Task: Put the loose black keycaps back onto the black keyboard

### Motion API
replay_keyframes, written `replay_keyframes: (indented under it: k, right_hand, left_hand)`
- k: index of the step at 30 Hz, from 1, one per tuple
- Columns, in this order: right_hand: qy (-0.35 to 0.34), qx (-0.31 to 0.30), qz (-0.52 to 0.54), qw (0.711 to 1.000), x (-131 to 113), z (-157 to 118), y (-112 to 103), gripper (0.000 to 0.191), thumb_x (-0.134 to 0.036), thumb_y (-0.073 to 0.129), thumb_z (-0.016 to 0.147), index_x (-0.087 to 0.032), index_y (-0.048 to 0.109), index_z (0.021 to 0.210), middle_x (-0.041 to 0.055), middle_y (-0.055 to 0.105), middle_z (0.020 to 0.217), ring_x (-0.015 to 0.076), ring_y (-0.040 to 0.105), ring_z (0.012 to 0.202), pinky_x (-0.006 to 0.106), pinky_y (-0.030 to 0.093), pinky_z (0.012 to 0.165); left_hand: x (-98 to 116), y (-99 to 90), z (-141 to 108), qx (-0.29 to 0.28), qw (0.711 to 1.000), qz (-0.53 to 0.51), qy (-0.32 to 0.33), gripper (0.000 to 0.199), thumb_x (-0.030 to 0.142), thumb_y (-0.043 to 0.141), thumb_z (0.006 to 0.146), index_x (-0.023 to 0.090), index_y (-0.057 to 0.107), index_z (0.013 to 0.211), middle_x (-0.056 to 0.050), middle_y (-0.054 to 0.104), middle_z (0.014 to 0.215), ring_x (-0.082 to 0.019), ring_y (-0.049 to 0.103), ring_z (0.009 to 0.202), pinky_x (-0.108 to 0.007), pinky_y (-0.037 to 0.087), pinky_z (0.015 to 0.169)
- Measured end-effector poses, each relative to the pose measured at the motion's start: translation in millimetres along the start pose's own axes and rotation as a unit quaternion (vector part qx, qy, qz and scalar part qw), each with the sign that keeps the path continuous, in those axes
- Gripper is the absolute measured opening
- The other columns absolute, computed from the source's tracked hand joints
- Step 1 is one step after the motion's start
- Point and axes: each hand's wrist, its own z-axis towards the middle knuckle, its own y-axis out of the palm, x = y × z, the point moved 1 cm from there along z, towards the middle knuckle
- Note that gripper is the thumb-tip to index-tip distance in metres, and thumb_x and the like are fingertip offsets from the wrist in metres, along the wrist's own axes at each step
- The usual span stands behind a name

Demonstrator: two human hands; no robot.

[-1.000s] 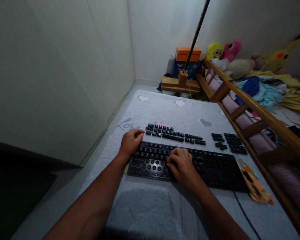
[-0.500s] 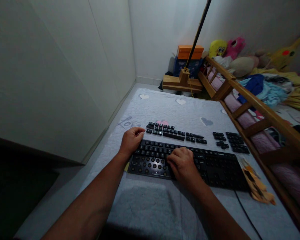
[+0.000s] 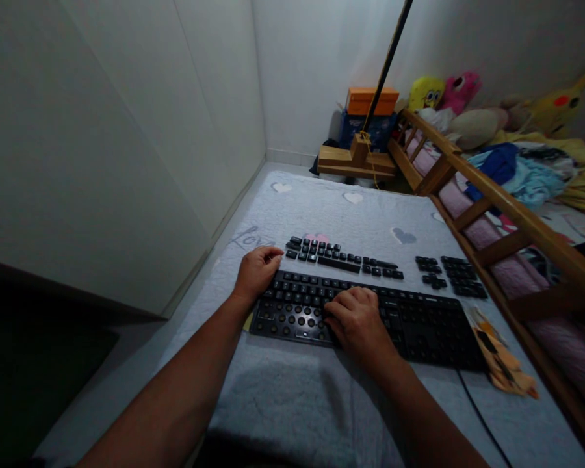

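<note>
A black keyboard [image 3: 433, 331] lies on the pale blue cloth, its upper left rows fitted with keys and its lower left rows bare. My left hand [image 3: 258, 272] rests at its upper left corner, fingers bent together; anything between the fingertips is too small to tell. Over the middle of the keyboard, my right hand [image 3: 355, 315] has its fingers curled down onto the rows, and its fingertips are partly hidden. Behind the keyboard lie rows of loose black keycaps [image 3: 338, 264]. More loose keycaps [image 3: 463, 276] sit in groups at the back right.
An orange cloth item [image 3: 504, 364] lies right of the keyboard, and a black cable [image 3: 480, 413] runs toward me. A wooden bed rail [image 3: 517, 214] borders the right side. At the back stand a wooden base [image 3: 355, 158] with a pole and an orange box [image 3: 372, 101].
</note>
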Motion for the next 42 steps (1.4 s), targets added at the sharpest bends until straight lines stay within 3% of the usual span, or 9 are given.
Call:
replay_keyframes:
  k: [34, 42]
  right_hand:
    - [-0.015, 0.039, 0.013, 0.999, 3.3, -1.3, 0.4, 0.005, -0.019, 0.073, 0.082, -0.021, 0.069, 0.08, 0.0032, 0.066, 0.086, 0.0229, 0.051, 0.091, 0.04, 0.034, 0.086]
    - [-0.017, 0.031, 0.032, 0.999, 0.8, -1.6, 0.7, 0.007, -0.016, 0.068, 0.085, -0.022, 0.07, 0.088, 0.0041, 0.067, 0.092, 0.0235, 0.051, 0.094, 0.042, 0.035, 0.09]
  left_hand:
    - [-3.5, -0.2, 0.5, 0.001, 1.0, 0.013, 0.004, 0.027, 0.034, 0.058, 0.079, 0.017, 0.074, 0.093, -0.006, 0.074, 0.091, -0.02, 0.067, 0.084, -0.032, 0.05, 0.078]
    - [-2.7, -0.2, -0.1, 0.0, 1.0, 0.014, 0.005, 0.026, 0.034, 0.057, 0.079, 0.017, 0.073, 0.092, -0.006, 0.074, 0.092, -0.021, 0.067, 0.085, -0.033, 0.05, 0.08]
